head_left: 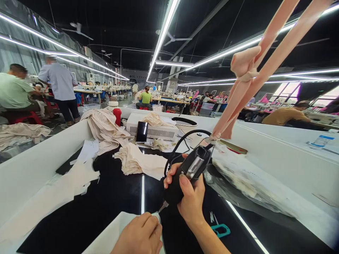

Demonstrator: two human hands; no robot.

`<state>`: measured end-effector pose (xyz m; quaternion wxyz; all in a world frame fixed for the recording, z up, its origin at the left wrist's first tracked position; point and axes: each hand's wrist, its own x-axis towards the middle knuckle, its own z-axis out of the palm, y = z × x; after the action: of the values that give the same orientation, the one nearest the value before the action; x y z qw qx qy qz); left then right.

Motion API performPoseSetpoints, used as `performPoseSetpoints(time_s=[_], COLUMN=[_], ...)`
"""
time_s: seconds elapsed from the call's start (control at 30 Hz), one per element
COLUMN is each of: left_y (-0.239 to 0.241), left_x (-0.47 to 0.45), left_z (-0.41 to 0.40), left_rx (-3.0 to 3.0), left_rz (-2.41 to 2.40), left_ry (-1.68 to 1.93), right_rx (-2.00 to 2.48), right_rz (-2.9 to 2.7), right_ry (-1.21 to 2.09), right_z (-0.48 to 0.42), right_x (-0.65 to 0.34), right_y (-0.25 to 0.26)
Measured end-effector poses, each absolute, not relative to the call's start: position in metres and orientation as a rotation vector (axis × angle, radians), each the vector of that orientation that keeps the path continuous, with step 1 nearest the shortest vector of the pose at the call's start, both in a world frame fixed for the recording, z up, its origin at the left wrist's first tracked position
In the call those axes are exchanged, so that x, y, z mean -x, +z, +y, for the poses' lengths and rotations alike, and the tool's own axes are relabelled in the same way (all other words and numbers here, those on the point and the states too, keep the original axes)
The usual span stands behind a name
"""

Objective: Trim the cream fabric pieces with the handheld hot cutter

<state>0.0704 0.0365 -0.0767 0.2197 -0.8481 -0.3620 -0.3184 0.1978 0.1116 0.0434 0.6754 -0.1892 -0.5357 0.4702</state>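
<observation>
Rows of sewing stations stretch away under strip lights, with co-workers [57, 79] off to the left. Close by, a black tabletop [116, 194] lies between white side panels [42, 173]. A clear plastic bag [251, 187] with pale contents sprawls along the right, crowding the space beside the right arm. Cream fabric pieces [104, 127] heap over the far left corner, next to a vented white box [156, 133]. A knotted pink cloth strip [241, 91] slants down from above, blocking some of my view rightward, and meets the upper end of a black corded handheld tool [174, 188]. Nearer than the box sits a stack of cream cut pieces [140, 160]. The right hand [192, 201] wraps its fingers around the tool, whose narrow metal tip points down at the edge of a white cloth piece [108, 234]. On that cloth, right by the tip, rests the left hand [143, 233], fingers bent; whether they pinch or merely press, I can't tell. The black cable [184, 136] arcs up near the box's right end. Smaller still: a phone [142, 131] upright before the box, and a teal cutter [225, 230] beside the right forearm.
</observation>
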Motion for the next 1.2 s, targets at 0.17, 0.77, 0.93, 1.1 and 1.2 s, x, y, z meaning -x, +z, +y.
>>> performPoseSetpoints(time_s=[0.17, 0.77, 0.93, 1.1, 1.2], left_y=[-0.064, -0.042, -0.039, -0.039, -0.039], left_x=[-0.070, -0.069, -0.069, -0.069, -0.069], left_z=[0.034, 0.029, 0.029, 0.030, 0.030], left_rx=[2.341, 2.287, 2.293, 2.309, 2.294], left_rz=[-1.011, -1.025, -1.005, -0.999, -0.992], left_ry=[-0.917, -1.069, -1.047, -1.077, -1.098], right_rx=[0.398, 0.429, 0.407, 0.359, 0.357], right_rz=[-1.187, -1.203, -1.171, -1.153, -1.176], right_ry=[1.068, 1.015, 1.073, 1.100, 1.095], right_z=[0.110, 0.117, 0.115, 0.112, 0.112], right_x=[-0.196, -0.198, -0.193, -0.192, -0.193], right_y=[0.045, 0.038, 0.039, 0.042, 0.042])
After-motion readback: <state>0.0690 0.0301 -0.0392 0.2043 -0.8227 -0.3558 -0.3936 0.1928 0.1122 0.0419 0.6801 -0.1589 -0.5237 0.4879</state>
